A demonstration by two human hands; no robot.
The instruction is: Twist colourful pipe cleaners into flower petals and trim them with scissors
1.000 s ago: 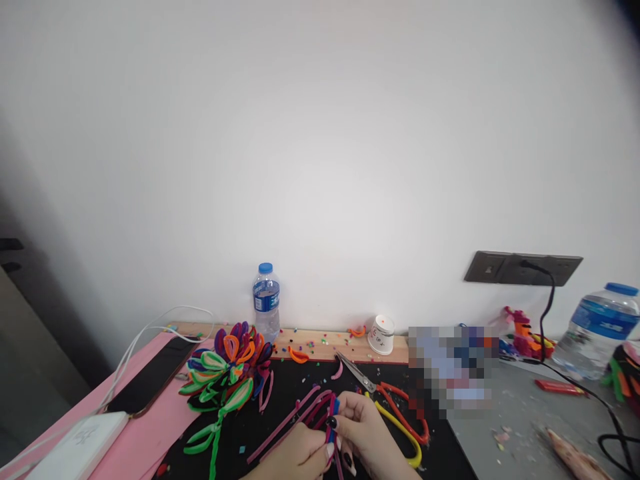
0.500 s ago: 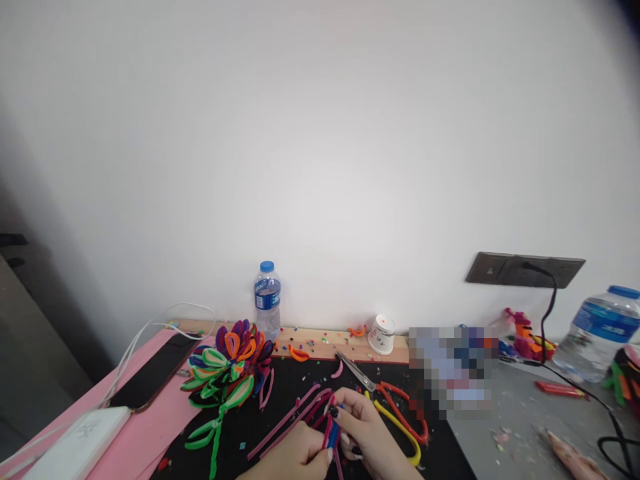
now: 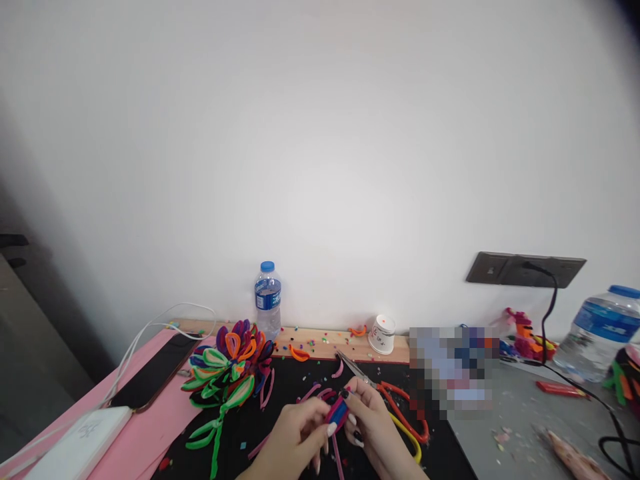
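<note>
Between both hands is a pipe-cleaner petal, a magenta loop around a blue middle, with a pink stem hanging below it. My left hand pinches its lower left end between thumb and fingers. At its upper right end, my right hand grips it with thumb and forefinger. Loose pink pipe cleaners lie on the black mat, partly behind my left hand. Scissors with orange handles lie behind my right hand, beside a yellow handle. Left of the hands rests a multicoloured pipe-cleaner flower with a green stem.
A water bottle and an upturned paper cup stand along the wall. On the left are a phone, a white power bank and cables. A larger bottle and a black cord are at right.
My hands have lifted slightly and turned the petal, so its blue middle now faces up more. My left hand has moved up and its fingers have come further over the petal.
</note>
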